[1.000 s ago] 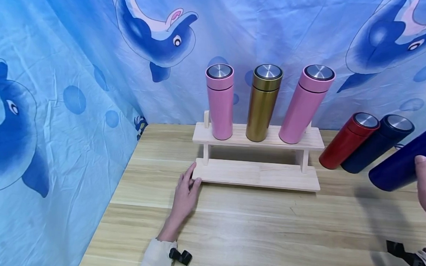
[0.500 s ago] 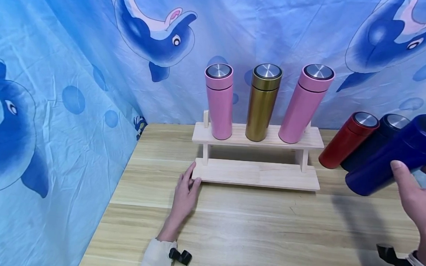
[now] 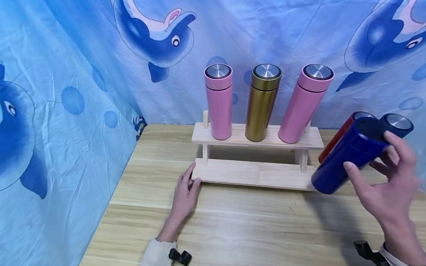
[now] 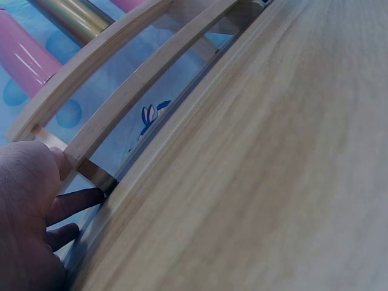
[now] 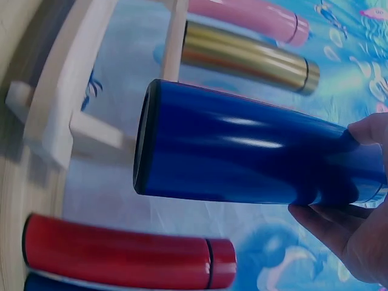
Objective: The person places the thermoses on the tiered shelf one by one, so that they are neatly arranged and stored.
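Observation:
My right hand (image 3: 393,180) grips a glossy blue thermos bottle (image 3: 347,153) around its upper part. It is tilted, its base close to the right end of the lower shelf of a two-tier wooden stand (image 3: 256,174). In the right wrist view the blue thermos (image 5: 242,151) fills the middle, base towards the stand. My left hand (image 3: 185,194) holds the left end of the lower shelf, thumb at its front corner. In the left wrist view, fingers (image 4: 73,205) reach down beside the stand's end near the tabletop. Two pink thermoses (image 3: 219,109) (image 3: 304,110) and a gold one (image 3: 262,109) stand on the upper shelf.
Behind the blue thermos, a red thermos (image 3: 335,140) and a dark navy thermos (image 3: 398,123) stand on the table (image 3: 243,232), partly hidden. A blue dolphin-print curtain (image 3: 278,27) hangs behind the table and along its left side.
My right hand has brought the blue thermos leftwards from the right edge, across the navy and red thermoses, to the stand's right end. The left hand stays put.

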The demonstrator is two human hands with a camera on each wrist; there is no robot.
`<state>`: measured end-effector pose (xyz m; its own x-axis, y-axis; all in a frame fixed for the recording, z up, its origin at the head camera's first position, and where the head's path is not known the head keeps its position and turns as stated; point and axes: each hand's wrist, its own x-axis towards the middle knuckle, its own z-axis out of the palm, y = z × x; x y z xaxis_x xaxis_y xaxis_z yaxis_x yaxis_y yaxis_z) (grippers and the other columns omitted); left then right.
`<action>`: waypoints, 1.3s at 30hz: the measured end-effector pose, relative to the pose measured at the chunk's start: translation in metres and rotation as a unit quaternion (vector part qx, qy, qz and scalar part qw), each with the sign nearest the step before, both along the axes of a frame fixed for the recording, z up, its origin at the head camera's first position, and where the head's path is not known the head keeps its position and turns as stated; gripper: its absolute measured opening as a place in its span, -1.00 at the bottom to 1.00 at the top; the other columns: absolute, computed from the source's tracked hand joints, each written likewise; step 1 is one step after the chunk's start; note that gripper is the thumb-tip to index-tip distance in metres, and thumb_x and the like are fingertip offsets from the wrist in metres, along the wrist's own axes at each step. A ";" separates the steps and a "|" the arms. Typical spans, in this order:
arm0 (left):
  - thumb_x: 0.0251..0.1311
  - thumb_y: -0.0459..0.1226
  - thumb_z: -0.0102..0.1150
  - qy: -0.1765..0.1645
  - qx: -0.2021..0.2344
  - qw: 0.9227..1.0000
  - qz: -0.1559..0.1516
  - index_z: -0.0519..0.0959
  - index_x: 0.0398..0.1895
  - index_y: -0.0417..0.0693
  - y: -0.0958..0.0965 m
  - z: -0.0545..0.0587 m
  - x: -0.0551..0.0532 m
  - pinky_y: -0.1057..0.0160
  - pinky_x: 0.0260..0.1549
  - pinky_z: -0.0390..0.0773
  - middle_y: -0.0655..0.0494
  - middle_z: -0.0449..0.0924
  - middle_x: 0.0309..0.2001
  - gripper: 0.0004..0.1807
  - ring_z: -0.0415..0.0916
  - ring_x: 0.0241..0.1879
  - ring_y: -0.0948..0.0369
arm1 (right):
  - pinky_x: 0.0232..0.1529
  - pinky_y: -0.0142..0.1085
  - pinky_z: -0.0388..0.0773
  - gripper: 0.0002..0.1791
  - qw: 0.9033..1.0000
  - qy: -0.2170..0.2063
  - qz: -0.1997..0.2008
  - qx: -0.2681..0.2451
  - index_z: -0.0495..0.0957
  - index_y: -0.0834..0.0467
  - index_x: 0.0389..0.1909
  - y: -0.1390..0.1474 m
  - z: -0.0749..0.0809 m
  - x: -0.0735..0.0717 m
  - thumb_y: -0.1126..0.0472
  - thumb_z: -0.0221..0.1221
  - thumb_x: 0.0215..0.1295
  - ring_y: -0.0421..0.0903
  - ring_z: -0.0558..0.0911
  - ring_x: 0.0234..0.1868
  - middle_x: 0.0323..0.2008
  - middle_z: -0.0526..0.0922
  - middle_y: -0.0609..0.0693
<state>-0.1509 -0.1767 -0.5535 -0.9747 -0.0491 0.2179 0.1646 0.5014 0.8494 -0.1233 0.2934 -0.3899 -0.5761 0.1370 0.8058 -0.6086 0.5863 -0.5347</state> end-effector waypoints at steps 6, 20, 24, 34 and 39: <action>0.71 -0.19 0.15 0.014 -0.003 1.000 -0.005 0.29 0.75 -0.01 0.000 0.000 0.000 -0.23 0.77 -0.11 0.16 0.53 -0.53 -0.35 0.51 -0.45 0.16 | 0.12 -0.68 0.56 0.02 1.000 -0.018 0.017 0.008 0.29 0.49 0.42 -0.018 -0.004 -0.006 -0.21 0.51 0.38 -0.45 0.67 0.18 0.39 0.67 -0.06; 0.71 -0.16 0.14 0.004 0.002 1.000 -0.001 0.27 0.76 0.02 0.000 0.001 0.002 -0.21 0.77 -0.14 0.20 0.42 -0.54 -0.34 0.38 -0.50 0.21 | 0.22 -0.61 0.58 -0.10 0.994 -0.047 0.082 0.049 0.24 0.33 0.59 -0.063 0.002 -0.021 0.21 0.52 0.39 -0.50 0.60 0.30 0.40 0.61 0.37; 0.71 -0.16 0.14 -0.001 0.004 1.000 -0.002 0.26 0.77 0.04 0.000 0.000 0.002 -0.18 0.78 -0.15 0.20 0.39 -0.54 -0.33 0.37 -0.50 0.18 | 0.22 -0.59 0.58 -0.05 0.993 -0.053 0.095 0.056 0.23 0.28 0.62 -0.075 0.005 -0.028 0.40 0.53 0.29 -0.47 0.57 0.36 0.46 0.58 0.29; 0.71 -0.16 0.15 0.001 -0.002 1.000 -0.001 0.28 0.76 0.02 0.001 0.000 -0.001 -0.20 0.77 -0.13 0.20 0.40 -0.53 -0.34 0.37 -0.50 0.21 | 0.25 -0.54 0.61 -0.01 0.990 -0.048 0.127 0.036 0.28 0.24 0.61 -0.105 0.008 -0.041 0.45 0.58 0.21 0.32 0.69 0.34 0.53 0.52 0.21; 0.71 -0.19 0.15 0.007 -0.001 1.000 -0.003 0.28 0.75 -0.02 0.002 0.001 0.000 -0.22 0.77 -0.13 0.15 0.49 -0.52 -0.35 0.46 -0.45 0.19 | 0.29 -0.50 0.61 0.05 0.987 -0.047 0.149 0.034 0.26 0.23 0.62 -0.119 0.006 -0.047 0.58 0.56 0.13 0.38 0.68 0.33 0.54 0.49 0.24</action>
<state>-0.1514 -0.1747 -0.5529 -0.9720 -0.0432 0.2311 0.1788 0.5025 0.8459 -0.1707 0.1742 -0.3836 -0.6558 -0.1030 0.7479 -0.7087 0.4255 -0.5628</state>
